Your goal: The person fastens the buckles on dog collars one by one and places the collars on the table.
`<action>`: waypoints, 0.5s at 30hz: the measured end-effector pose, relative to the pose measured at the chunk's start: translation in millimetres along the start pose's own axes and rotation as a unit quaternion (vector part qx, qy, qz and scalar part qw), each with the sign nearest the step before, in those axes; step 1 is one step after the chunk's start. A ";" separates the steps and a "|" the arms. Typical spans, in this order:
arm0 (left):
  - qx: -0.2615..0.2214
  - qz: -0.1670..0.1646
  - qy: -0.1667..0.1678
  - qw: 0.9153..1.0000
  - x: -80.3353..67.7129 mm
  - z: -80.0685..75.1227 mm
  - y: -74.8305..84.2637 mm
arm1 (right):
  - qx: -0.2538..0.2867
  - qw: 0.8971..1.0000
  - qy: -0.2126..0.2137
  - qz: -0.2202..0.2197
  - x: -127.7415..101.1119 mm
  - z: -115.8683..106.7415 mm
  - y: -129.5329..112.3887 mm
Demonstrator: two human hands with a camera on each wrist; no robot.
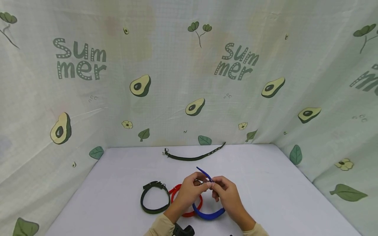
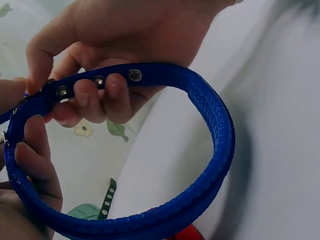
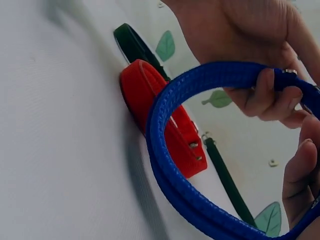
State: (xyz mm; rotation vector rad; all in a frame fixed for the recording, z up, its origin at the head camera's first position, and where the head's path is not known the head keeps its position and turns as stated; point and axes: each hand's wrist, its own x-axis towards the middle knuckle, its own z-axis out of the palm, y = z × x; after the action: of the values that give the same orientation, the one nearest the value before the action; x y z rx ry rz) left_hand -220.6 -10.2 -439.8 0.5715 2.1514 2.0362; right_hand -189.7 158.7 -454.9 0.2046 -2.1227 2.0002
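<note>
Both hands meet over the near middle of the desk (image 1: 265, 183), working the blue collar (image 1: 208, 214) at its fastening end: the left hand (image 1: 189, 191) curls its fingers round the strap where the metal eyelets sit, and the right hand (image 1: 225, 193) pinches the strap just beside it, near the buckle. The collar hangs as a closed loop below the hands, its lower curve close to the desk, with the loose tip poking up and away beyond the fingers. By the look of it, the step in hand is feeding or freeing the strap at the buckle; the next move seems to call for a steady pinch on the thin tip, with the eyelets kept lined up with the pin. The blue collar is woven webbing with a ribbed, slightly coarse surface and small round metal eyelets, flexible yet holding its curve. Just behind it lies a red collar (image 1: 177, 191) of the same webbing, looped, and to its left a dark green collar (image 1: 154, 198), also closed in a ring. At the far edge a fourth dark strap (image 1: 192, 156) lies open and nearly straight. An avocado-printed cloth (image 1: 189, 82) hangs behind and to both sides.
</note>
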 end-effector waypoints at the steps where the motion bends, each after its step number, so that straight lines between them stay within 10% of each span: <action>1: 0.015 0.004 0.000 1.000 0.1 -1.0 0.2 | 0.008 1.000 0.006 0.002 1.5 2.5 -0.7; 8: 0.053 0.037 0.037 0.997 -0.7 -6.8 3.1 | 0.087 0.995 0.042 0.029 16.1 17.2 -7.6; 15: 0.045 0.054 0.066 0.995 1.9 -21.1 4.9 | 0.054 0.998 0.041 -0.008 35.1 33.3 -11.8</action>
State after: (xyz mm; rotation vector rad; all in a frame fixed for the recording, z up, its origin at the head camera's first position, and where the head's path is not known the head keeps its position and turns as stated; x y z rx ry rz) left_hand -228.7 -29.1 -432.9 0.5917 2.3451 2.0962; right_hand -222.7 126.4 -436.4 0.1538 -1.9592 2.0786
